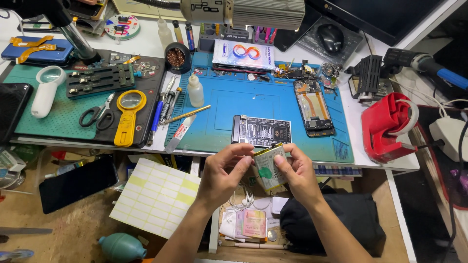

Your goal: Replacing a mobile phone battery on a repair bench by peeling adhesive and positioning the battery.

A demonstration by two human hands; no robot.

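Observation:
Both my hands hold a flat silvery phone battery [269,168] with a green mark, just in front of the bench's near edge. My left hand [225,174] pinches its upper left corner with the fingertips. My right hand [298,174] grips its right side. Just behind the battery, on the blue work mat [224,114], lies a black rectangular tester board [262,131]. An opened phone [314,107] with its insides showing lies to the right on the mat.
Scissors [97,116], a yellow magnifier [127,117], tweezers and pens [165,104] and a small squeeze bottle [195,91] lie left. A red tape holder [385,127] stands right. A sheet of labels [156,195], a dark phone [78,183] and a black bag [336,221] sit below the bench.

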